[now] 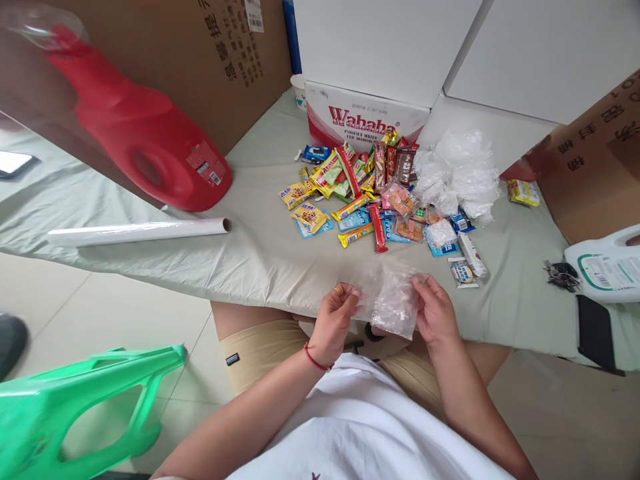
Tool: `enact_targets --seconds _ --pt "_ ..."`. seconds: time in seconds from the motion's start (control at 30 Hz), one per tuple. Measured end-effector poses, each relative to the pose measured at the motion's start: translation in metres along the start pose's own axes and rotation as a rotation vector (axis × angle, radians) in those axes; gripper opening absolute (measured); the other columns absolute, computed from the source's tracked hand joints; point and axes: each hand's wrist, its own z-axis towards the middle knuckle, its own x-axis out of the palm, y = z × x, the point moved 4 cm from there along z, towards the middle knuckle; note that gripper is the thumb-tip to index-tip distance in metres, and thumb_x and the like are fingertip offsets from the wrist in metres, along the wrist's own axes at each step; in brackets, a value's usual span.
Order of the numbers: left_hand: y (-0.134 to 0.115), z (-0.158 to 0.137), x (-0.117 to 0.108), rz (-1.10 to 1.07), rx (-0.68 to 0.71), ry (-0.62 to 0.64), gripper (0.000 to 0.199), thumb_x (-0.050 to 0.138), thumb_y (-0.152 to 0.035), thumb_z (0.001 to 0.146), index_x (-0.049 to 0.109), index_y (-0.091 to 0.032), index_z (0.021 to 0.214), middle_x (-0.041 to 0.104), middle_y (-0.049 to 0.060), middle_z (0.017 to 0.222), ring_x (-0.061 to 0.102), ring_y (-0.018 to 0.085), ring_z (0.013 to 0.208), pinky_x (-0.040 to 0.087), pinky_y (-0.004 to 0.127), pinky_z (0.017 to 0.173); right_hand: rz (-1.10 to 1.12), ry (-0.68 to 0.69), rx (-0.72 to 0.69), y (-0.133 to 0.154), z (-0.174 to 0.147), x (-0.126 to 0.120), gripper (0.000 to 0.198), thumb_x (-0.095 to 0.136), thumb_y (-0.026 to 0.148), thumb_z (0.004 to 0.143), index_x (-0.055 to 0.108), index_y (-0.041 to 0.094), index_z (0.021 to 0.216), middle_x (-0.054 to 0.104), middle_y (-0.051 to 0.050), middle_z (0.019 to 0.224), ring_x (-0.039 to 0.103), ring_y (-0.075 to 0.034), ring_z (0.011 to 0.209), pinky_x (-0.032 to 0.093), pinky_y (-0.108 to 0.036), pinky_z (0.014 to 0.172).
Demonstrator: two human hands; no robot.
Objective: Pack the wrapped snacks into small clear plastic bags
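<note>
Between my two hands, over the near edge of the cloth-covered table, a clear plastic bag (pixel 395 303) is stretched out. My left hand (pixel 337 310) pinches its left side with thumb and fingers closed. At its right edge, my right hand (pixel 434 307) grips the plastic between thumb and fingers. The bag looks flat, with glare across it. Beyond the hands lies a pile of wrapped snacks (pixel 360 180). A heap of crumpled clear plastic bags (pixel 457 170) rests against the pile's right side. A round wrapped biscuit (pixel 463 272) lies nearest my right hand.
A red jug (pixel 150 140) and a white roll (pixel 140 231) are on the left. A Wahaha carton (pixel 367 120) stands behind the snacks. On the right are keys (pixel 563 275), a white bottle (pixel 607 267) and a black phone (pixel 595 330). A green stool (pixel 95 400) stands on the floor.
</note>
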Motion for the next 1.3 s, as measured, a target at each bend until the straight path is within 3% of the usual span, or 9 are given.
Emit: enact_targets --seconds 0.1,0.2,0.33,0.47,0.6,0.8,1.0,1.1,1.3 --pt "-0.007 0.003 -0.001 -0.061 0.001 -0.009 0.039 0.087 -0.050 0.072 0.064 -0.019 0.080 0.071 0.005 0.097 0.064 0.020 0.102 0.054 0.030 0.087 -0.192 -0.150 -0.217 0.011 -0.001 -0.012 0.041 0.079 0.057 0.082 0.068 0.024 0.104 0.069 -0.004 0.100 0.062 -0.019 0.089 0.051 -0.031 0.078" --pt "-0.012 0.003 0.001 -0.103 0.001 0.022 0.040 0.089 -0.049 0.070 0.064 -0.019 0.079 0.073 0.006 0.099 0.065 0.021 0.106 0.054 0.033 0.092 -0.361 -0.019 -0.333 0.019 -0.003 0.001 0.042 0.068 0.060 0.090 0.071 0.025 0.113 0.071 -0.009 0.114 0.061 -0.025 0.106 0.049 -0.036 0.091" --pt "-0.015 0.005 -0.001 -0.170 -0.006 0.062 0.042 0.091 -0.048 0.068 0.062 -0.019 0.077 0.074 0.005 0.096 0.068 0.022 0.102 0.056 0.035 0.092 -0.431 0.138 -0.224 0.004 0.005 0.029 0.064 0.089 0.053 0.070 0.069 0.026 0.124 0.073 -0.004 0.096 0.062 -0.024 0.090 0.050 -0.035 0.080" --pt "-0.020 0.018 -0.021 -0.159 0.010 -0.032 0.045 0.088 -0.053 0.068 0.058 -0.021 0.076 0.070 0.002 0.086 0.070 0.022 0.099 0.058 0.033 0.082 -0.190 0.189 -0.061 -0.008 0.016 0.039 0.038 0.083 0.054 0.076 0.073 0.023 0.095 0.063 0.003 0.071 0.050 -0.014 0.063 0.041 -0.027 0.061" --pt "-0.034 0.040 -0.045 -0.062 0.080 -0.167 0.050 0.087 -0.059 0.065 0.054 -0.022 0.075 0.062 -0.003 0.072 0.067 0.015 0.077 0.054 0.025 0.066 -0.098 0.077 -0.046 0.004 0.019 0.017 0.039 0.087 0.055 0.071 0.073 0.021 0.083 0.059 0.004 0.066 0.045 -0.012 0.059 0.035 -0.024 0.053" --pt "-0.051 0.066 -0.051 0.056 0.159 -0.141 0.048 0.080 -0.062 0.074 0.052 -0.023 0.073 0.049 -0.007 0.056 0.049 0.010 0.051 0.042 0.022 0.051 -0.136 -0.063 -0.008 0.006 0.009 -0.041 0.044 0.091 0.057 0.064 0.074 0.021 0.084 0.060 0.002 0.069 0.047 -0.012 0.062 0.037 -0.023 0.051" --pt "-0.044 0.067 -0.044 0.332 0.199 -0.127 0.040 0.075 -0.062 0.079 0.066 -0.022 0.083 0.043 -0.008 0.053 0.038 0.010 0.040 0.026 0.025 0.041 -0.558 -0.113 -0.113 0.011 0.011 -0.087 0.041 0.081 0.058 0.075 0.078 0.022 0.095 0.069 -0.004 0.080 0.054 -0.018 0.070 0.043 -0.030 0.062" --pt "-0.038 0.058 -0.040 0.430 0.214 -0.105 0.044 0.069 -0.061 0.084 0.073 -0.021 0.101 0.037 -0.008 0.051 0.035 0.011 0.040 0.023 0.026 0.042 -0.614 -0.155 -0.280 0.036 0.022 -0.068 0.033 0.073 0.053 0.085 0.077 0.024 0.100 0.073 -0.005 0.090 0.058 -0.020 0.075 0.046 -0.033 0.070" --pt "-0.044 0.030 -0.028 0.706 0.433 -0.026 0.041 0.055 -0.046 0.096 0.076 -0.018 0.117 0.040 -0.006 0.055 0.035 0.011 0.052 0.032 0.025 0.053 -0.378 0.419 -0.118 0.040 0.054 0.052 0.059 0.082 0.039 0.074 0.069 0.032 0.131 0.068 -0.005 0.133 0.047 -0.008 0.056 0.042 -0.026 0.050"
